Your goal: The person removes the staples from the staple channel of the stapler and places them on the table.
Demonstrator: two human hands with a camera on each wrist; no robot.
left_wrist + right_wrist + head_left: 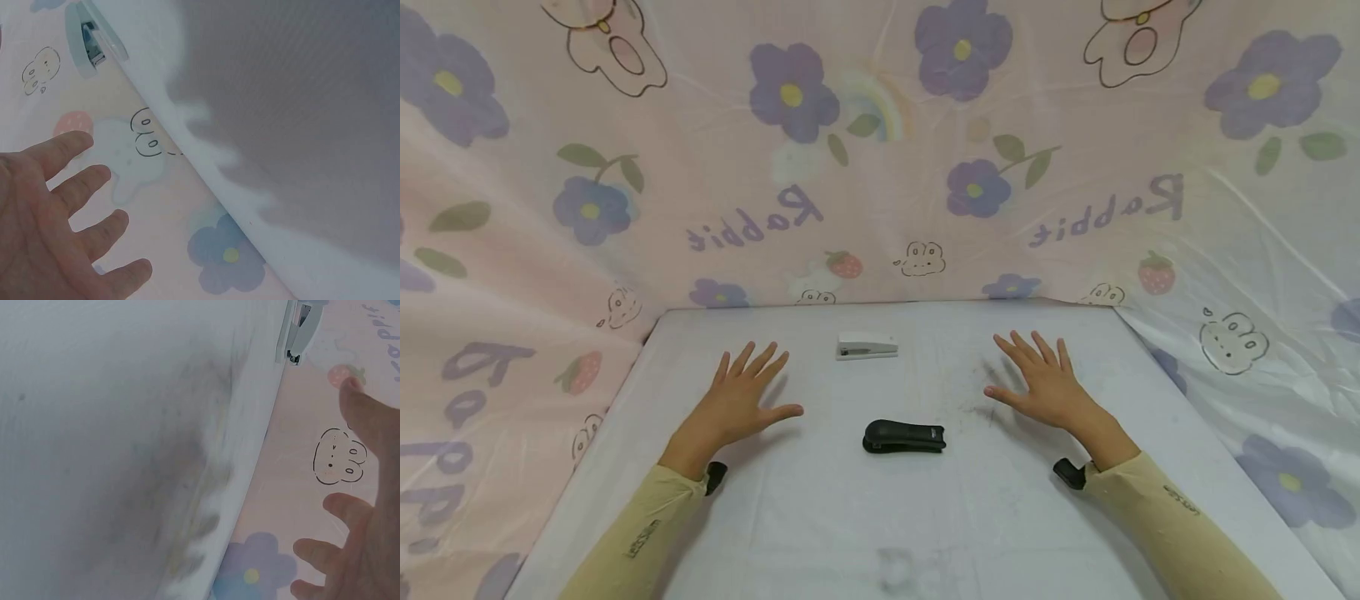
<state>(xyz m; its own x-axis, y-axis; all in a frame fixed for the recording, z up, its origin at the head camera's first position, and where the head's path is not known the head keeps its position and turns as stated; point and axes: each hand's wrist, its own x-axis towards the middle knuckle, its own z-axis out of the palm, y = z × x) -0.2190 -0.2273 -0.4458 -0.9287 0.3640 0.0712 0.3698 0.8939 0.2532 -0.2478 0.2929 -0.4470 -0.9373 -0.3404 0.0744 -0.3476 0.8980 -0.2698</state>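
Observation:
Both hands are over the white table with fingers spread, holding nothing. My left hand is left of the two staplers, its thumb pointing toward the black one. On the other side, my right hand mirrors it, thumb pointing inward. Between them lies a black stapler on its side, nearer to me. Farther back sits a white stapler, which shows in the left wrist view as a pale stapler and at the top of the right wrist view.
The white table ends at a pink curtain printed with flowers and rabbits, which also hangs along both sides. Dark smudges mark the cloth near the right hand. Black straps show at the cuffs of the beige sleeves.

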